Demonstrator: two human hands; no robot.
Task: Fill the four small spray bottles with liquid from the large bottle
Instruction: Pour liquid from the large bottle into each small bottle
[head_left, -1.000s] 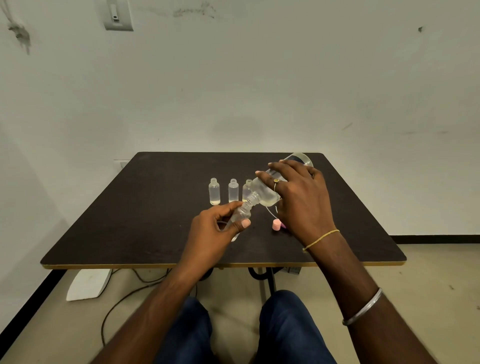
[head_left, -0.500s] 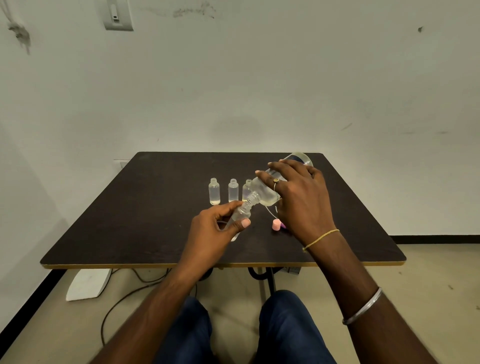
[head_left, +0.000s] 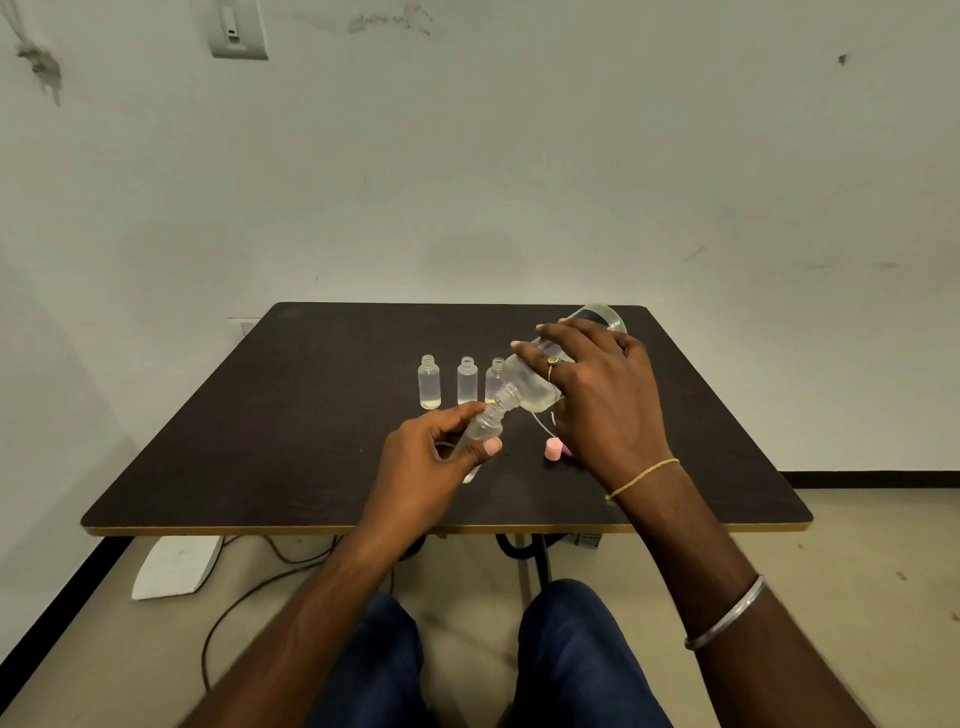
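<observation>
Item 1, left hand (head_left: 431, 457): my grip pinches the small bottle (head_left: 483, 428), tilted above the table (head_left: 291, 441).
Item 2, right hand (head_left: 597, 395): my grip wraps the large bottle (head_left: 530, 387), tipped neck-down, its mouth touching the small one's.
Item 3: row of 3 bottles (head_left: 467, 379), upright just behind; the leftmost shows a little liquid.
Item 4: pink cap (head_left: 554, 448), beside my right wrist.
Handling: I judge a thin, slow pour best, mouths aligned, levelling off before overflow.

Small bottles (head_left: 467, 381): stood in a row on the table (head_left: 260, 441)
Fourth bottle (head_left: 480, 428): was before them (in the left hand (head_left: 431, 457))
Large bottle (head_left: 530, 387): leaned over it from the right
Cap (head_left: 554, 448): lay right of the fourth bottle
</observation>
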